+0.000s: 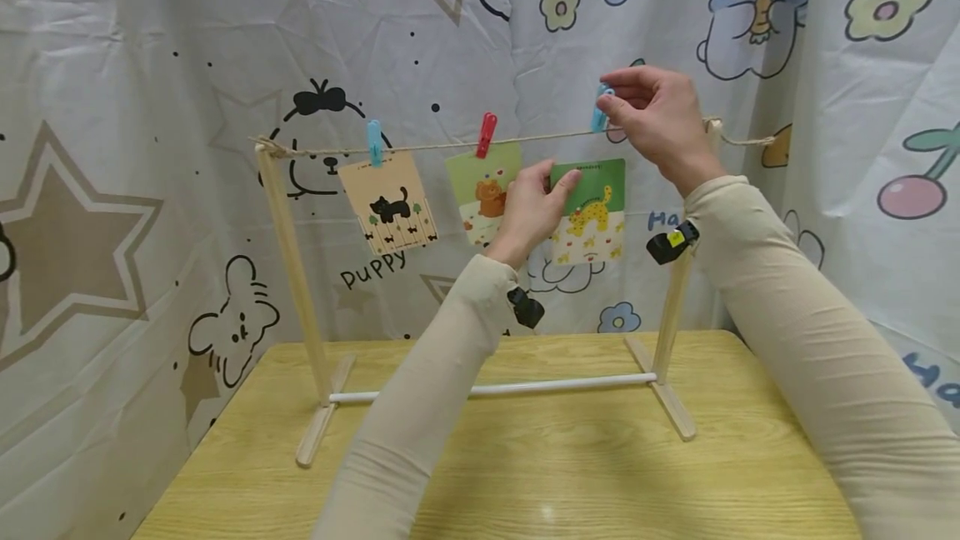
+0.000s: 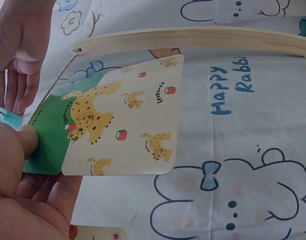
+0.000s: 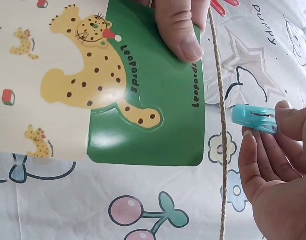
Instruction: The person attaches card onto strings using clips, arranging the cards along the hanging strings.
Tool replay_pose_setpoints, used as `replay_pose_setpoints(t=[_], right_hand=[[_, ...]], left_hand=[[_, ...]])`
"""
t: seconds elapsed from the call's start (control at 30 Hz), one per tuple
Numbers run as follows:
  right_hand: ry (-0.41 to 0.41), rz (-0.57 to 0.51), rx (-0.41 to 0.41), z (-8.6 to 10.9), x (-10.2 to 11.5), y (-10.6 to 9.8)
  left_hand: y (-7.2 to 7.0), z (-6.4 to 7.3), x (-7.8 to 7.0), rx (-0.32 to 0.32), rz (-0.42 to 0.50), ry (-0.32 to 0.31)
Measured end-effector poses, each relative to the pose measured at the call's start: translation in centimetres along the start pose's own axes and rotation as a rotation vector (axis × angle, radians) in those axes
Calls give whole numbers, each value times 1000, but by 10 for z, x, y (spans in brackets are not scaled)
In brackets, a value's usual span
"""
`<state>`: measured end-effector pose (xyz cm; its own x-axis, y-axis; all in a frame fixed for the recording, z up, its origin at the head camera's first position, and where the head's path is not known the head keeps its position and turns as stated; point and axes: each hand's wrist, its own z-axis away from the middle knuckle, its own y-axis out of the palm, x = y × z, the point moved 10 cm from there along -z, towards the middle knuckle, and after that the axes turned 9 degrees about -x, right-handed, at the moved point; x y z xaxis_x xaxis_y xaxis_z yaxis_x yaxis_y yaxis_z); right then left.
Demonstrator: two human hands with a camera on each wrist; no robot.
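Note:
My left hand (image 1: 534, 211) pinches the left edge of a green and cream leopard card (image 1: 588, 211), its top edge just below the twine (image 1: 543, 138). In the right wrist view the thumb lies over the card's green part. Between thumb and fingers, my right hand (image 1: 660, 119) holds a light blue clothespin (image 1: 602, 107) at the twine, above the card's upper right. Left of it, a red clothespin (image 1: 487, 135) hangs a green bear card (image 1: 480, 182), partly hidden by my left hand. Another blue clothespin (image 1: 375, 142) hangs a peach card with a black cat (image 1: 390, 207).
The twine runs between two wooden posts (image 1: 292, 273) on flat feet, joined low down by a white rod (image 1: 562, 384). This rack stands on a wood-grain table (image 1: 555, 465). A patterned curtain (image 1: 150, 190) hangs close behind it.

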<state>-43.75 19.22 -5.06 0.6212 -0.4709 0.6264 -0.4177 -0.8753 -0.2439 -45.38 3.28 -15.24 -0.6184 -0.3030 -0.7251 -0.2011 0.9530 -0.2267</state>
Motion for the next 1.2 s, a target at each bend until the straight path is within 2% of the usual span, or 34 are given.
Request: replay_pose_setpoints(t=[0.23, 0.53, 0.97, 1.2], right_hand=[[-30, -14, 13, -2, 3, 5], [-53, -41, -26, -4, 3, 1], [-21, -81, -47, -9, -1, 5], [-23, -58, -49, -8, 0, 8]], left_hand=[[0, -4, 0, -2, 14, -12], [1, -8, -2, 6, 15, -31], [-1, -12, -1, -16, 17, -5], [-1, -14, 2, -15, 10, -15]])
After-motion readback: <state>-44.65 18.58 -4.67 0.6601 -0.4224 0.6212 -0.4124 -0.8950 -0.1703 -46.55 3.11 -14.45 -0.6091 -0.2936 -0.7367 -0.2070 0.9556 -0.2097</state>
